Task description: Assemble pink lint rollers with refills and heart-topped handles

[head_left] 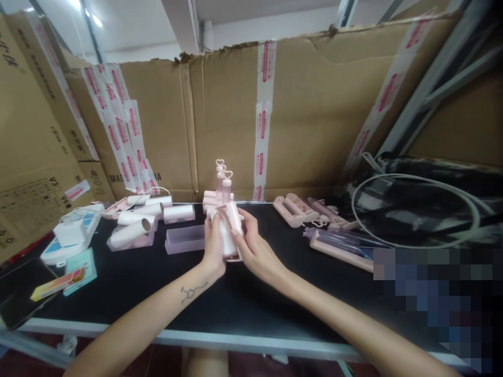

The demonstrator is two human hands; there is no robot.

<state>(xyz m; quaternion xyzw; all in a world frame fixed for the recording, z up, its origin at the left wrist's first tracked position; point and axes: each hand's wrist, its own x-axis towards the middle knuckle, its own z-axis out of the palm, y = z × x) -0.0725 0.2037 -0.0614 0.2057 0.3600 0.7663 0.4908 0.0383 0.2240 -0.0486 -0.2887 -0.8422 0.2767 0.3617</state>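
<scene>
Your forearms (pixel 157 309) reached forward, converging. Your left hand (pixel 213 246) curled round white cylinder (pixel 225 236) from left; your right hand (pixel 253 247) gripped pink casing (pixel 233 215) against it from right, both pieces between your fingers. Lavender tray (pixel 184 242) lay just left of fingers.

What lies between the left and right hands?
In the head view, a white roll and a pale pink plastic part are held between the left hand and right hand.
</scene>
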